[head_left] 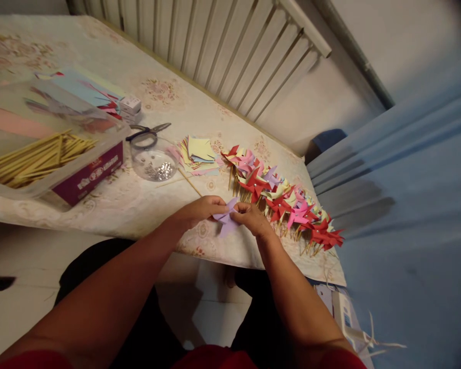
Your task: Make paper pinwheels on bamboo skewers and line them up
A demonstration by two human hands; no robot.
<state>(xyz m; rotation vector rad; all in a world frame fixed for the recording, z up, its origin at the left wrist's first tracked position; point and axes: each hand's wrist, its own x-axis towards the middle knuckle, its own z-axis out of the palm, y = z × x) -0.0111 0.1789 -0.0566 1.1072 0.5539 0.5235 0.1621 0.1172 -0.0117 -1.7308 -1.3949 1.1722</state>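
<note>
Both hands meet over the near table edge at a lilac paper pinwheel (227, 221). My left hand (204, 209) pinches its left side, and my right hand (250, 217) has thumb and finger closed on its middle and right side. A thin yellow stick (191, 183) slants up and left from behind my left hand; whether it joins the pinwheel is hidden. Just right of my right hand stand rows of finished-looking pinwheels (279, 207) on sticks, in red, pink, lilac and cream.
Beyond the hands lie a stack of coloured paper squares (200, 150), a clear round dish (155, 165) of small shiny pieces and dark-handled scissors (146, 134). At left, a clear plastic box (121, 134) holds many yellow sticks (34, 158). Small white boxes (130, 105) stand behind. A blue curtain (399, 205) hangs at right.
</note>
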